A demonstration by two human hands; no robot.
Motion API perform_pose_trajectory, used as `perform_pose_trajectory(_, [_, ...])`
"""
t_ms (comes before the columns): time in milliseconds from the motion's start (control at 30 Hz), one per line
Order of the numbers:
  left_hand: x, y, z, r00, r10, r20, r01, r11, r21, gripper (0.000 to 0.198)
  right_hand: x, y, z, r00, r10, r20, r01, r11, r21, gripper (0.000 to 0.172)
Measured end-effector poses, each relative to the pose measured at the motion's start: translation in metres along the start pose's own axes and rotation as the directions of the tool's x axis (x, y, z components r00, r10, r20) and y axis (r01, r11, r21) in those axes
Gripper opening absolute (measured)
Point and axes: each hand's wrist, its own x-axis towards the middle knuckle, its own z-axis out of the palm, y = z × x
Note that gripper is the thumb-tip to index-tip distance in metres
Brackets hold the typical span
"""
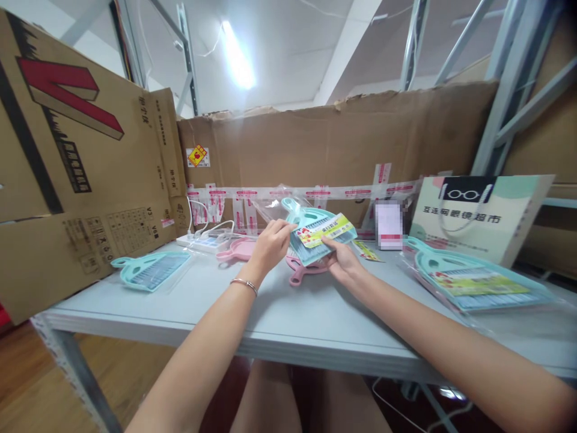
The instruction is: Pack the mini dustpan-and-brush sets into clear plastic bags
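Note:
Above the middle of the table, a turquoise dustpan and brush set (308,252) is held up at a tilt in a clear plastic bag. A yellow-green label card (331,228) lies across its front. My right hand (345,261) grips its lower right side, thumb on the card and fingers behind. At the left edge, my left hand (273,243) has its fingers closed on the set or its bag; the fingertips are partly hidden. Pink dustpans (241,248) lie on the table behind and below my hands. A loose label card (367,251) rests just right of the set.
Another turquoise dustpan with brush (155,272) lies at the left. Bagged, labelled sets (484,282) are stacked at the right before a paper bag (478,228). A phone (389,225) leans at the back. A power strip (205,242) with cables and large cardboard boxes (333,147) border the table.

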Motion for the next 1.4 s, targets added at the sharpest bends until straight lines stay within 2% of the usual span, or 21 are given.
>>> perform_pose_trajectory(133, [0.0, 0.004, 0.001, 0.994, -0.101, -0.032, 0.101, 0.995, -0.001, 0.026, -0.006, 0.001, 0.002, 0.991, 0.114, 0.067, -0.1, 0.978, -0.182, 0.017])
perform_pose_trajectory(200, [0.0, 0.004, 0.002, 0.997, -0.078, -0.006, 0.077, 0.993, -0.084, 0.029, -0.009, 0.003, 0.003, 0.983, 0.165, 0.083, -0.141, 0.962, -0.235, 0.018])
perform_pose_trajectory(300, [0.0, 0.003, 0.004, 0.998, -0.065, -0.013, 0.061, 0.977, -0.204, 0.03, -0.01, 0.001, 0.004, 0.98, 0.188, 0.058, -0.173, 0.963, -0.205, 0.018])
perform_pose_trajectory(400, [0.001, 0.004, 0.001, 0.984, -0.158, -0.083, 0.127, 0.949, -0.29, 0.03, -0.007, -0.005, 0.005, 0.997, 0.077, 0.0, -0.077, 0.996, -0.034, 0.021])
perform_pose_trajectory(500, [0.001, 0.008, -0.002, 0.983, -0.167, -0.071, 0.132, 0.925, -0.356, 0.031, -0.005, -0.011, 0.006, 0.998, -0.016, -0.055, 0.023, 0.993, 0.116, 0.023])
perform_pose_trajectory(600, [0.002, 0.01, -0.005, 0.99, -0.124, -0.067, 0.09, 0.924, -0.372, 0.032, -0.004, -0.012, 0.006, 0.999, 0.01, -0.049, -0.004, 0.993, 0.118, 0.023])
perform_pose_trajectory(700, [0.004, 0.009, -0.007, 0.976, -0.205, -0.067, 0.16, 0.897, -0.411, 0.035, -0.006, -0.009, 0.006, 0.998, -0.021, -0.054, 0.026, 0.996, 0.087, 0.022])
perform_pose_trajectory(767, [0.005, 0.007, -0.005, 0.955, -0.296, 0.0, 0.268, 0.862, -0.43, 0.036, -0.007, -0.008, 0.008, 0.994, -0.086, -0.068, 0.092, 0.992, 0.085, 0.021])
perform_pose_trajectory(833, [0.004, 0.006, -0.003, 0.924, -0.36, 0.126, 0.38, 0.84, -0.387, 0.033, -0.009, -0.008, 0.009, 0.984, -0.156, -0.086, 0.162, 0.984, 0.073, 0.021])
perform_pose_trajectory(900, [0.004, 0.008, -0.001, 0.895, -0.395, 0.207, 0.444, 0.836, -0.323, 0.027, -0.01, -0.008, 0.009, 0.973, -0.209, -0.102, 0.214, 0.976, 0.043, 0.021])
perform_pose_trajectory(933, [0.004, 0.01, -0.001, 0.891, -0.403, 0.209, 0.451, 0.837, -0.31, 0.023, -0.01, -0.007, 0.009, 0.969, -0.222, -0.107, 0.226, 0.974, 0.023, 0.021])
perform_pose_trajectory(1000, [0.004, 0.014, -0.002, 0.914, -0.376, 0.153, 0.406, 0.852, -0.331, 0.02, -0.011, -0.006, 0.01, 0.966, -0.232, -0.114, 0.232, 0.973, -0.013, 0.019])
perform_pose_trajectory(1067, [0.005, 0.019, -0.003, 0.952, -0.274, 0.138, 0.306, 0.879, -0.365, 0.024, -0.012, -0.002, 0.01, 0.972, -0.213, -0.1, 0.21, 0.977, -0.035, 0.018])
perform_pose_trajectory(1100, [0.005, 0.021, -0.003, 0.963, -0.209, 0.171, 0.259, 0.891, -0.373, 0.026, -0.013, 0.0, 0.01, 0.979, -0.189, -0.081, 0.187, 0.982, -0.037, 0.018])
perform_pose_trajectory(1167, [0.004, 0.022, -0.003, 0.955, -0.115, 0.272, 0.215, 0.902, -0.374, 0.029, -0.014, 0.004, 0.009, 0.992, -0.12, -0.041, 0.119, 0.993, -0.024, 0.018])
perform_pose_trajectory(1233, [0.003, 0.022, -0.004, 0.944, -0.11, 0.312, 0.228, 0.9, -0.372, 0.03, -0.013, 0.007, 0.009, 0.998, -0.054, -0.023, 0.054, 0.999, 0.004, 0.019])
perform_pose_trajectory(1300, [0.003, 0.021, -0.006, 0.961, -0.152, 0.229, 0.233, 0.895, -0.382, 0.031, -0.012, 0.007, 0.008, 0.999, -0.022, -0.038, 0.023, 0.999, 0.038, 0.021])
perform_pose_trajectory(1367, [0.005, 0.021, -0.009, 0.975, -0.215, 0.06, 0.221, 0.9, -0.375, 0.033, -0.01, 0.005, 0.007, 0.998, -0.032, -0.053, 0.035, 0.997, 0.07, 0.023])
perform_pose_trajectory(1400, [0.006, 0.021, -0.011, 0.963, -0.265, -0.049, 0.23, 0.902, -0.367, 0.034, -0.009, 0.003, 0.006, 0.997, -0.048, -0.058, 0.052, 0.995, 0.083, 0.024])
